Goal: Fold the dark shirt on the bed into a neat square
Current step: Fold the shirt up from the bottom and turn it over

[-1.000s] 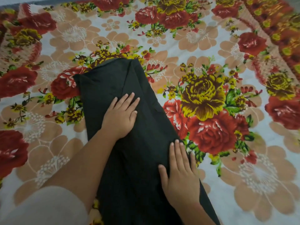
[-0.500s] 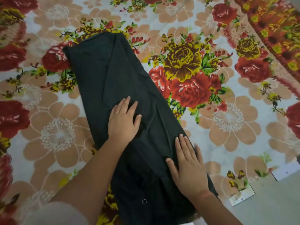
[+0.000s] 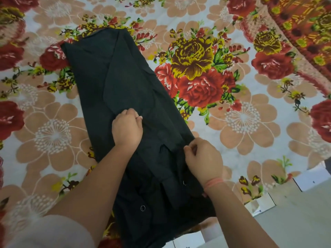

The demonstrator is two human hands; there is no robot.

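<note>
No brand, label or writing legible on any item; dark shirt (image 3: 125, 108) lies on the floral bedsheet (image 3: 232, 122) as a long narrow strip, far end well beyond both hands, near end beneath the forearms; left hand (image 3: 127, 128) curled, fingers pinching shirt fabric at mid-strip; right hand (image 3: 204, 158) curled, fingertips pinching the strip's right edge, just right of and nearer than the left; pink wrist band (image 3: 213, 183) on right wrist; half a second earlier both hands lay flat, fingers extended, on the shirt
</note>
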